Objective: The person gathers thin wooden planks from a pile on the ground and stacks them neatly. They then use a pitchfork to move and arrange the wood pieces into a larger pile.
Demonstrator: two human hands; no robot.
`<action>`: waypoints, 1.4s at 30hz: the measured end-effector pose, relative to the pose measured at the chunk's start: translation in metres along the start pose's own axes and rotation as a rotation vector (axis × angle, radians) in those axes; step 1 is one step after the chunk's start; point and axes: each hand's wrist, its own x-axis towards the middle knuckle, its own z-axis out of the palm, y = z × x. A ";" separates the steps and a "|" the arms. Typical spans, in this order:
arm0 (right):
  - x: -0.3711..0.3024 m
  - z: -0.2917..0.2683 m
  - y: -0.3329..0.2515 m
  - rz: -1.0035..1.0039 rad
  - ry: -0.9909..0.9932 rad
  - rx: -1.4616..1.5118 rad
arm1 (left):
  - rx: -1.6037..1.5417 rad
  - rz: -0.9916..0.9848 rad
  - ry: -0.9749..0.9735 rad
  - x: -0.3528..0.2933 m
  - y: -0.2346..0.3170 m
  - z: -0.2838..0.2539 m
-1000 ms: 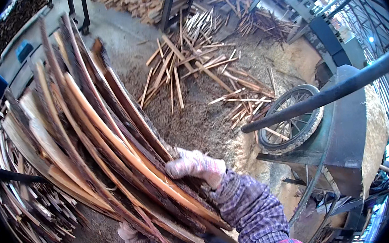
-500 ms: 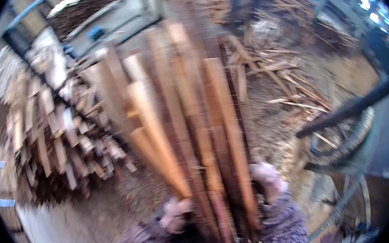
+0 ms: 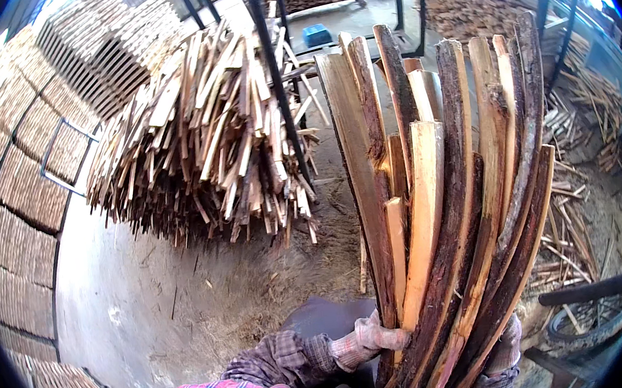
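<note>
A large bundle of rough wood slabs (image 3: 431, 204), several still edged with dark bark, rises from my lap area and fans out toward its far end. My left hand (image 3: 375, 336), in a pale knitted glove, presses round its near left side with the thumb across the wood. On the bundle's lower right side is my gloved right hand (image 3: 505, 344), holding it there; its fingers are mostly hidden by the slabs. The slabs stand tilted, their near ends against my body.
A big pile of wood strips (image 3: 203, 137) lies behind dark metal posts (image 3: 278, 84). Stacked bundles (image 3: 17, 247) line the left. A wheel (image 3: 601, 322) and dark bar (image 3: 601, 285) stand close on the right, near loose scraps (image 3: 562, 236). A blue crate (image 3: 316, 36) is farther back.
My view has swung left, so the strip pile and stacked bundles come further into sight. The slabs stay in both hands and now appear right of centre.
</note>
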 end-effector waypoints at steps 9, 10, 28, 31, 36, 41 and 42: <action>0.025 0.130 0.088 0.075 -0.421 -0.204 | 0.386 0.339 0.304 -0.153 0.141 0.093; 0.052 0.125 0.127 0.276 -0.501 -0.045 | 0.412 0.420 0.284 -0.172 0.147 0.070; -0.029 0.568 0.483 1.144 -1.577 -0.369 | -0.207 1.151 0.844 -0.447 0.275 -0.005; -0.006 0.587 0.485 1.055 -1.642 -0.221 | -0.169 1.149 0.851 -0.431 0.308 0.008; 0.134 0.565 0.475 1.120 -1.406 0.023 | -0.011 1.024 0.701 -0.363 0.389 0.025; 0.195 0.654 0.281 0.651 -1.257 -0.060 | 0.340 0.962 0.628 -0.288 0.523 0.083; 0.209 0.661 0.265 0.521 -1.163 -0.115 | 0.431 0.986 0.665 -0.272 0.550 0.095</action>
